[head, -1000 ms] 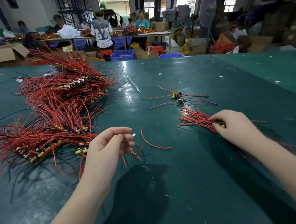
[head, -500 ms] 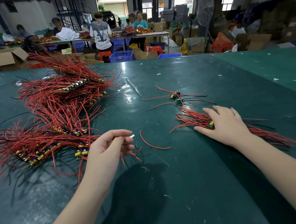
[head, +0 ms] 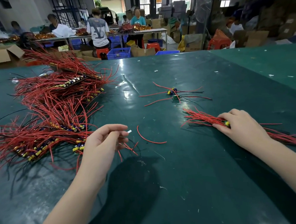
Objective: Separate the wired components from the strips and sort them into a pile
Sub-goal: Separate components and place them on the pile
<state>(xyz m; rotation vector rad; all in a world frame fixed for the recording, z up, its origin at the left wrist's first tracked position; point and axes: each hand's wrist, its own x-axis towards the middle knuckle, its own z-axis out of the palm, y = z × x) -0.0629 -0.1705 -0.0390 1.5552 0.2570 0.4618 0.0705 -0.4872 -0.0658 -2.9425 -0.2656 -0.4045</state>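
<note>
Sorting was in hand: a wired bundle (head: 205, 119) at right was gripped by the right hand (head: 238, 125), the left hand (head: 102, 142) loosely curled, empty; another strip (head: 42, 149) seemingly needed next

The dark green table covering (head: 165, 188) looks smooth and glossy, mirroring light. On it, left, thin red plastic-sheathed wires (head: 56, 107); beyond it, matt brown cardboard boxes (head: 0, 55).
</note>
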